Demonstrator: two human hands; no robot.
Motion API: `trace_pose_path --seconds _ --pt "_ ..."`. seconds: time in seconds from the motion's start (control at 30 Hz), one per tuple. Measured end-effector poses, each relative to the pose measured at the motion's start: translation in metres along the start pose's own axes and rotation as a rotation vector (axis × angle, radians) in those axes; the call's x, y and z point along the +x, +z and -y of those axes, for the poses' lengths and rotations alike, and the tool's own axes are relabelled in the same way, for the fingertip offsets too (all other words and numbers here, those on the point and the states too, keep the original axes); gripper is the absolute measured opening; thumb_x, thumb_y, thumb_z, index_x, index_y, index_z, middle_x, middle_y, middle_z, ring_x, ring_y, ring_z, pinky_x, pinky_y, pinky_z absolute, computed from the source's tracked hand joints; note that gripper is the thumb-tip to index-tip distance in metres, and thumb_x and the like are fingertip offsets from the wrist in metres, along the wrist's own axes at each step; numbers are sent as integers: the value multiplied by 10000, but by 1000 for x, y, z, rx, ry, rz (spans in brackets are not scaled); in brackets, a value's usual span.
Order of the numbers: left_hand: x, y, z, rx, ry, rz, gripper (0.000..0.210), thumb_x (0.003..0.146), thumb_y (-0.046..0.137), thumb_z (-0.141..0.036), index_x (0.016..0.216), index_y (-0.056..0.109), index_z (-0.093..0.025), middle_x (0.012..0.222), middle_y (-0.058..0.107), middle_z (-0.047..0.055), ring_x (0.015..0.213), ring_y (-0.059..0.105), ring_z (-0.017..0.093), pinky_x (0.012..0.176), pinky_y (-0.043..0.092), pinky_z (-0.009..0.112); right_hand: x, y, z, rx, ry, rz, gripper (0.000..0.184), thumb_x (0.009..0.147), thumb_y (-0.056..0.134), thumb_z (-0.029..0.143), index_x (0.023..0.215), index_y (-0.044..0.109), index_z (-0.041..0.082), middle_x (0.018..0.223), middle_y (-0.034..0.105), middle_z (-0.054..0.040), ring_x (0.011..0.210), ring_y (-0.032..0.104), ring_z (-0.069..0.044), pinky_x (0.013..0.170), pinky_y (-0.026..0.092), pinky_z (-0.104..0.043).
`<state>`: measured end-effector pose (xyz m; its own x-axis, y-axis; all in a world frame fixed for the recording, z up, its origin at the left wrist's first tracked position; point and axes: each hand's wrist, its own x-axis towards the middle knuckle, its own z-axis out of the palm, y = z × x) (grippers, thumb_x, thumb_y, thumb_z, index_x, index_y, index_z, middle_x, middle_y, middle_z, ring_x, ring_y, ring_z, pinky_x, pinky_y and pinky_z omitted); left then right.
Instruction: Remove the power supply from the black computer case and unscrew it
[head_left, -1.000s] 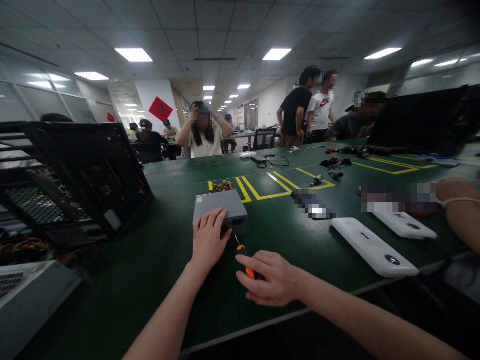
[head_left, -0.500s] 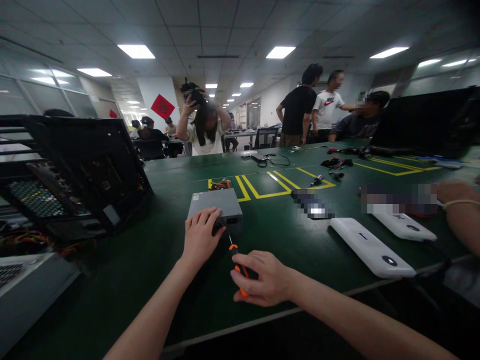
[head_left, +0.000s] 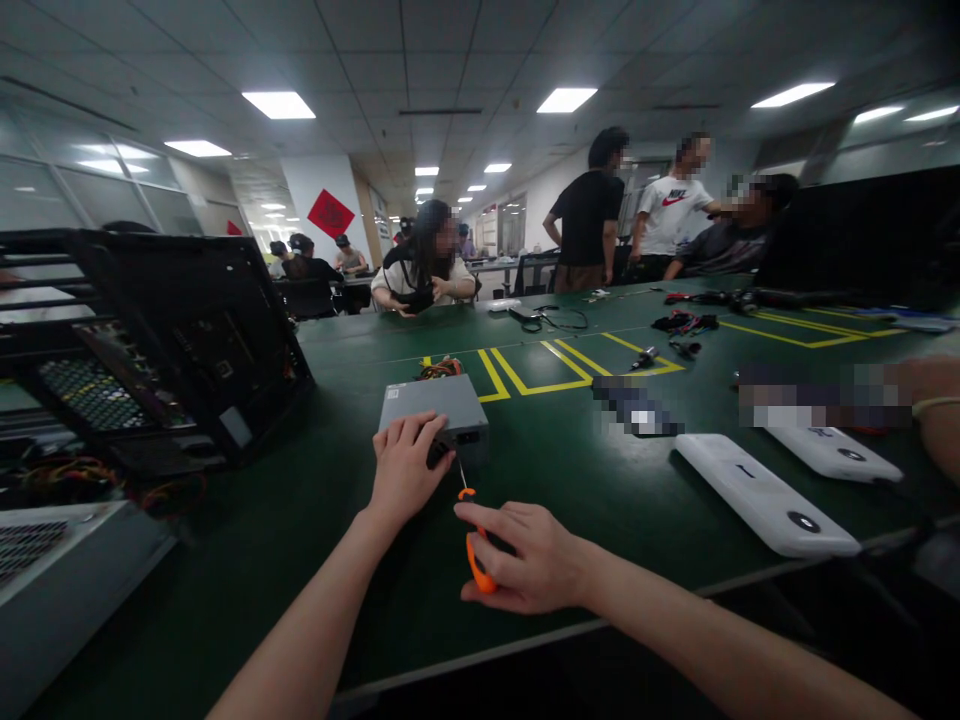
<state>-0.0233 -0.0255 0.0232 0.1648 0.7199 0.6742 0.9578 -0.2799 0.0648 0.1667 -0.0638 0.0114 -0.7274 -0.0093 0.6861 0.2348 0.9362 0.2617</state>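
Observation:
A grey computer power supply (head_left: 426, 398) lies on the green table, with a socket in its near face and coloured cables at its back. My left hand (head_left: 409, 462) grips its near left edge, fingers over the top and the thumb down at the near face. In my right hand (head_left: 529, 560) is a screwdriver (head_left: 480, 572) with an orange and black handle, held between thumb and fingers. Its thin shaft points at the near face of the power supply, just beside my left thumb. Whether the tip sits in a screw I cannot tell.
An open black computer case (head_left: 225, 350) stands at the left, with a grey metal box (head_left: 82, 590) in front. White power banks (head_left: 757, 490) and a blurred phone (head_left: 637, 405) lie to the right. Cables (head_left: 684, 322) lie farther back. A person (head_left: 424, 265) sits opposite.
The person opposite has lowered a dark object from the head to the table. My right-hand fingers have shifted around the screwdriver handle, which has turned slightly. My left hand stays on the power supply.

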Motion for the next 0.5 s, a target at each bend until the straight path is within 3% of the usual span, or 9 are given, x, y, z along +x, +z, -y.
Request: trace_pose_path --seconds 0.1,0.2,0.3,0.4,0.5 --pt "0 0 1 -19 -2 -8 409 718 574 -308 1119 507 -268 1152 527 43 1036 424 240 848 285 400 0 3 2 40 43 -69 356 784 498 443 918 438 118 982 589 -170 741 604 -171 586 486 -261" --pt "0 0 2 -38 -9 -12 412 712 580 -303 1116 510 -269 1147 528 47 1038 422 241 849 288 399 2 0 3 60 33 27 386 812 443 413 1042 430 103 1049 549 -190 876 588 -198 646 492 -271" --pt "-1 0 2 -52 -12 -19 407 709 580 -290 1110 515 -268 1147 528 53 1044 422 243 855 287 400 3 -3 3 6 6 89 355 825 427 367 1098 434 139 1074 531 -180 850 587 -190 636 484 -280" --pt "-2 0 0 -54 -22 -33 404 705 582 -279 1104 517 -265 1145 529 53 1037 426 242 860 285 403 1 -1 2 -39 -12 14 327 791 501 387 992 466 131 1032 558 -162 721 584 -160 590 473 -277" --pt "-2 -1 -1 -55 -39 -42 405 696 590 -271 1095 522 -264 1141 530 50 1033 429 239 858 289 402 -1 2 2 -57 9 -54 296 781 523 376 933 457 131 987 578 -156 733 584 -165 595 475 -274"
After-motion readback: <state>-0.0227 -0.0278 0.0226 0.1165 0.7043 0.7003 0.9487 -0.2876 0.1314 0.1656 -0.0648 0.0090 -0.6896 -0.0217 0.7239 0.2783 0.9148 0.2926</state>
